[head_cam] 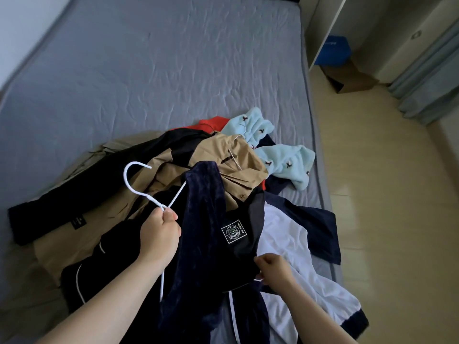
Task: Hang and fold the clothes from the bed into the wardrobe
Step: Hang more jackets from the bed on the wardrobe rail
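From the head view, the left hand [159,234] curls tight round the neck of a white hanger [177,195], with a navy velvet garment [203,219] draped over it. The right hand [273,268] pinches that garment's lower edge. Both are above the clothes pile [236,157], which lies near the right edge of the bed [149,70].

left grip [160,232] clenched, right grip [272,266] pinching
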